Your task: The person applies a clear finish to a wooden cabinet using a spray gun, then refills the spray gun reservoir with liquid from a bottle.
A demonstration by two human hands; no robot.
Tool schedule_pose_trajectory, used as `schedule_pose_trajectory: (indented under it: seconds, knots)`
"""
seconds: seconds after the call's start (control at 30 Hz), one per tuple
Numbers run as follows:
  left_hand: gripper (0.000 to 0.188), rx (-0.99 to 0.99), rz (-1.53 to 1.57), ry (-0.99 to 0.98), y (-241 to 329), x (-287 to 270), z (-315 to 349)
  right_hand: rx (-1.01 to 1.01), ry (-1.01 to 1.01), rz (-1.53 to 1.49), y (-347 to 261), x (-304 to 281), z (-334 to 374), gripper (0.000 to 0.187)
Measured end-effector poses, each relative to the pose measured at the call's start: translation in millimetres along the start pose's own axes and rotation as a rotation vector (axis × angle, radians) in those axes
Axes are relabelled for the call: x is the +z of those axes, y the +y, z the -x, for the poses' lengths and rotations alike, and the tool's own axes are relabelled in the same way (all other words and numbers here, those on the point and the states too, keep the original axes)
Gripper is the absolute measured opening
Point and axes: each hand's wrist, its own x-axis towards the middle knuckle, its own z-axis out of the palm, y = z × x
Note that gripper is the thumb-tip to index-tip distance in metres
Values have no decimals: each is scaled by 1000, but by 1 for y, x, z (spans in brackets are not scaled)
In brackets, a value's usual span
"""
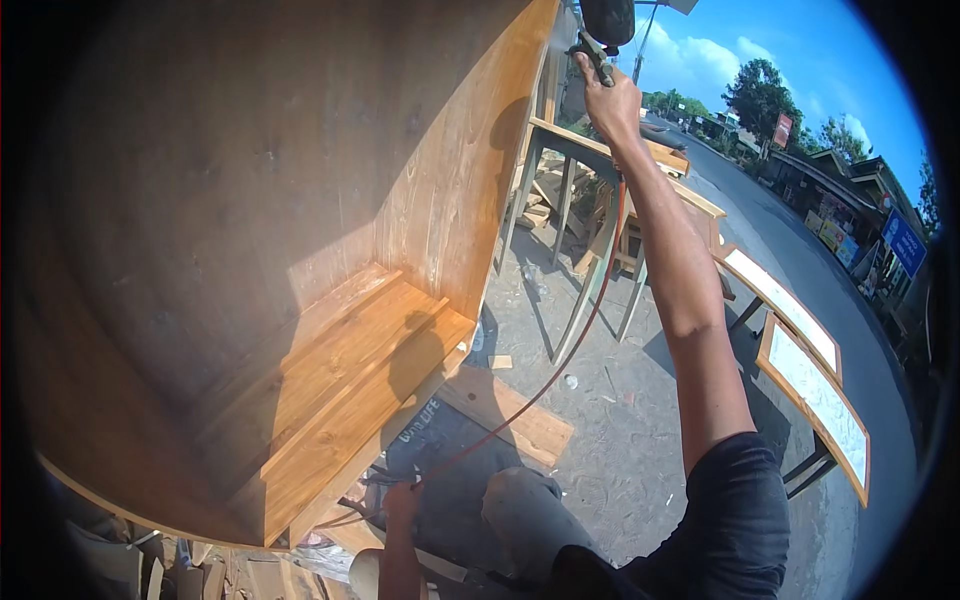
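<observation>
High up at the top of the view, my right hand [613, 104] is closed round a spray gun [600, 66] with a dark cup above it. A faint pale mist shows at its nozzle, close to the outer edge of a large wooden cabinet [440, 190]. Down low, my left hand [401, 500] is closed round a thin red air hose [556, 374]. The hose curves from there up toward my right forearm, which hides its upper end. The cabinet's open interior has a stepped wooden base [365, 365], part in sun and part in shadow.
Beyond the cabinet stand wooden trestles [590, 300] and scrap wood [540, 205]. A loose board [520, 420] lies on the ground. Two wood-framed white panels [815, 400] rest on supports at the right, beside a road [760, 210]. More offcuts [270, 578] lie lower left.
</observation>
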Motion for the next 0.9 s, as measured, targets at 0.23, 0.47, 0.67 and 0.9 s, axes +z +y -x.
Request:
schedule_pose_trajectory:
  seconds: [0.23, 0.47, 0.67, 0.9]
  knots:
    - [35, 58, -25, 12, -8, -28, 10, 69, -98, -75, 30, 12, 91, 64]
    - [37, 96, -127, -25, -9, -71, 29, 147, -212, -76, 56, 38, 181, 58]
    - [32, -27, -32, -216, -6, -85, 53, 162, -349, 2, 88, 70, 281, 56]
    - [34, -60, -17, -293, -5, -98, 76, 304, -463, -31, 115, 111, 387, 60]
